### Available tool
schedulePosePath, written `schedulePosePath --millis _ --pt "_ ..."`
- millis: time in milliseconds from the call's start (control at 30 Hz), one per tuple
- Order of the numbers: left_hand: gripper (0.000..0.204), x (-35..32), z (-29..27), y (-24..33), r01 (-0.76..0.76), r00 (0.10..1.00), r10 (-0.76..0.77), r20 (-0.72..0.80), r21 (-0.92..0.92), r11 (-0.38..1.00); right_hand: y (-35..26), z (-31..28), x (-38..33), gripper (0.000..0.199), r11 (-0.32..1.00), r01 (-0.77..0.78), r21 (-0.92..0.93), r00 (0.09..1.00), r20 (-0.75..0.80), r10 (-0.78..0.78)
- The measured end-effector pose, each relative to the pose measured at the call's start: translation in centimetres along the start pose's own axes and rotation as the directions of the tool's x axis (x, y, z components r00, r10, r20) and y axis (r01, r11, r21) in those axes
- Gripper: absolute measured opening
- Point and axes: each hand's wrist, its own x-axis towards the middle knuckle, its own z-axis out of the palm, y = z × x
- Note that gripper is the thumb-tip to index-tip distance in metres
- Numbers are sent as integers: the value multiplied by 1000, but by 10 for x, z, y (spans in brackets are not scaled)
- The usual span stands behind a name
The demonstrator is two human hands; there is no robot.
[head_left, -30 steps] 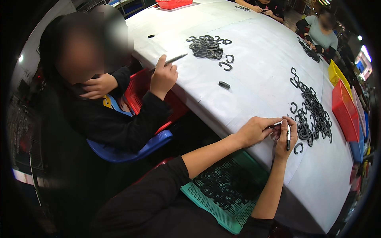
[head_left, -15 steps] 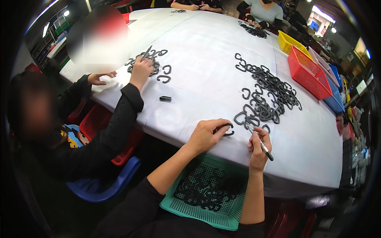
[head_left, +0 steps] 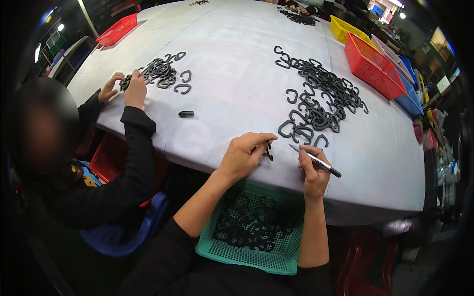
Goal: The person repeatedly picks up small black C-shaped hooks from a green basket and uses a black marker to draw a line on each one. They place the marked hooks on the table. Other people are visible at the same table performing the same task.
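Near the table's front edge, my left hand (head_left: 242, 155) pinches a black C-shaped ring (head_left: 269, 152) between thumb and fingers. The ring is turned nearly edge-on, and part of it hides behind the fingers. To its right, my right hand (head_left: 314, 175) is closed on a silver-and-black marker pen (head_left: 322, 166). Its bare tip points up and left, apart from the ring. Just beyond both hands spreads a loose pile of similar black rings (head_left: 321, 101). Below my forearms sits a green mesh basket (head_left: 222, 254) with many more black pieces inside.
A black pen cap (head_left: 186, 114) lies left of my hands. On the left, a co-worker's hands (head_left: 135, 91) touch another ring pile (head_left: 160, 71). Red (head_left: 375, 66) and yellow baskets (head_left: 349, 30) line the right edge. Another red basket (head_left: 117, 30) stands far left.
The ring in my left hand has turned from facing up to nearly edge-on. My right hand's pen has tilted flatter, its tip now plainly visible. The co-worker's hands have both come to their pile.
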Motion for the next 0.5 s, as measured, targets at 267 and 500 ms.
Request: schedulePosePath --millis 267,500 --pt "29 0 -1 3 -84 996 84 -3 24 996 -7 4 0 13 1000 -10 2 998 -59 10" --pt "31 -9 2 1 11 999 -6 53 -101 995 -13 10 -10 16 991 -88 -99 993 -92 79"
